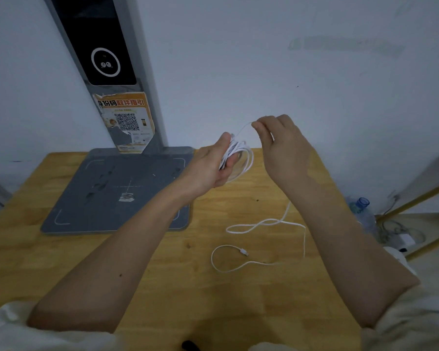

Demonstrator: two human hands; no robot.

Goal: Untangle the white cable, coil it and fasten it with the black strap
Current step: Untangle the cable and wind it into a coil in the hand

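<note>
A thin, smooth white cable (238,158) is bundled in loose loops within the clenched grip of the left hand (211,165); one strand is pinched by the right hand (281,145). Its remaining length is trailed in curves across the grained wooden tabletop (86,262).

We are seeing a smooth, matt white cable (241,153), plastic by its look. The table (238,300) is showing pale wood with visible grain and small dark knots. The grey base plate (86,198) is looking matt and scuffed. The orange paper label (127,122) is peeling, torn at its edges. The black panel (96,34) is shining glossy.
</note>
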